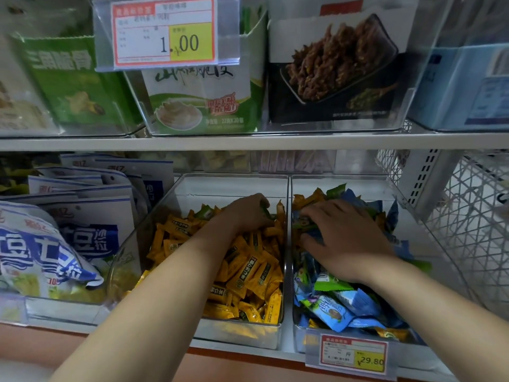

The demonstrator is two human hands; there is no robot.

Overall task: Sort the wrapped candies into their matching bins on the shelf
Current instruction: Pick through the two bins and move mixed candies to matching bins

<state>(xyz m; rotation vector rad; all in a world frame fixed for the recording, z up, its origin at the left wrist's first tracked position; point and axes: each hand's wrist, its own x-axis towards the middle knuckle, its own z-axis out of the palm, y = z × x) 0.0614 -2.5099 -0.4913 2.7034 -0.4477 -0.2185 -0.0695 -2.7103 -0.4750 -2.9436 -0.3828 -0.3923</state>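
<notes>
Orange wrapped candies [248, 271] fill the clear middle bin [234, 186] at frame centre, where the left hand [245, 213] curls around a green candy [265, 210]. The right hand [344, 238] lies spread on the blue-and-green pile [344, 301] in the right bin [358, 186] (whether it grips anything, I cannot tell).
</notes>
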